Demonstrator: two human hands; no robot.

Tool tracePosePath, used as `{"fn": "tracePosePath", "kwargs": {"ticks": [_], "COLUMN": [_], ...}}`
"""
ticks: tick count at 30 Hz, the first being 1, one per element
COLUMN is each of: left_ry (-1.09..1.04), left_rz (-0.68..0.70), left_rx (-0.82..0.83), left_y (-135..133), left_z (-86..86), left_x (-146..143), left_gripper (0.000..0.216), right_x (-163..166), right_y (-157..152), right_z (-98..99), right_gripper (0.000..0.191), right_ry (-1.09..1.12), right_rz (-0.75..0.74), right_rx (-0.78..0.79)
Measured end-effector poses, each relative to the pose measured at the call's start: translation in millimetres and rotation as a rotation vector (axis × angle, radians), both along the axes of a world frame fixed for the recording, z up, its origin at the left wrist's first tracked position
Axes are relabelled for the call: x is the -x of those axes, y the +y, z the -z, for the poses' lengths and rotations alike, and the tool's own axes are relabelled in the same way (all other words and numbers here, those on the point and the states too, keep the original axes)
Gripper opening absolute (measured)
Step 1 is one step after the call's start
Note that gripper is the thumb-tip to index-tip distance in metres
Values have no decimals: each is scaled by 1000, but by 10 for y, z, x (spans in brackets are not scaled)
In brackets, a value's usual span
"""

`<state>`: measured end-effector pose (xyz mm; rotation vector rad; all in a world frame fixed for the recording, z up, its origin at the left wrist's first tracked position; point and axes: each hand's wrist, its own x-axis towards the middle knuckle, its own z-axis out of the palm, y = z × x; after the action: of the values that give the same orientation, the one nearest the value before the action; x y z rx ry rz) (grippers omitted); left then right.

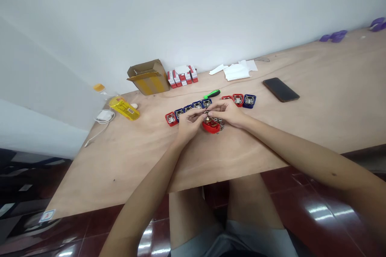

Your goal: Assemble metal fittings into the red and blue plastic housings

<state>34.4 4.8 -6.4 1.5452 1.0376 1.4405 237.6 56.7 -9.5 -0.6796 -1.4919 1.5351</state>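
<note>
My left hand [191, 122] and my right hand [227, 111] meet above the middle of the table, their fingers pinched around a small metal part [207, 113]. Fingertips hide most of that part. Just below them sits a red container [211, 129] with shiny brass and silver pieces in and beside it. A row of blue and red square cases with metal fittings, among them a red case [171, 119], runs behind my left hand. Beyond my right hand lie more such cases, including a blue case [249, 100]. A green and black screwdriver [212, 94] rests behind the row.
Along the wall stand an opened cardboard box [152, 84], several red and white small boxes [182, 78] and white papers [237, 71]. At left lie a yellow-labelled bottle [124, 107] and a white charger [105, 115] with cable. A black phone [281, 89] lies at right; purple pieces [334, 36] lie farther off.
</note>
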Motion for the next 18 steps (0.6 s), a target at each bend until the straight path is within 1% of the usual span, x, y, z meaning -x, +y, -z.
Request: {"fn": "tracePosePath", "kwargs": {"ticks": [4, 8, 13, 15, 18], "left_ry": [-3, 9, 15, -3, -37], "left_rz": [-39, -29, -15, -8, -6], "left_rx": [-7, -12, -43, -34, -10], "left_y": [18, 15, -7, -15, -20], "left_z": [1, 4, 7, 11, 21], "left_x": [17, 18, -8, -19, -31], "left_gripper": [29, 30, 32, 33, 32], "right_x": [7, 18, 9, -4, -21], "right_y": [8, -5, -10, 6, 36], "right_z": [-10, -21, -34, -43, -47], "right_gripper": [40, 36, 38, 36, 32], "right_ry": [27, 34, -3, -40, -106], "right_rz": [-18, 3, 23, 25, 42], "right_rx": [-4, -4, -18, -65, -182]}}
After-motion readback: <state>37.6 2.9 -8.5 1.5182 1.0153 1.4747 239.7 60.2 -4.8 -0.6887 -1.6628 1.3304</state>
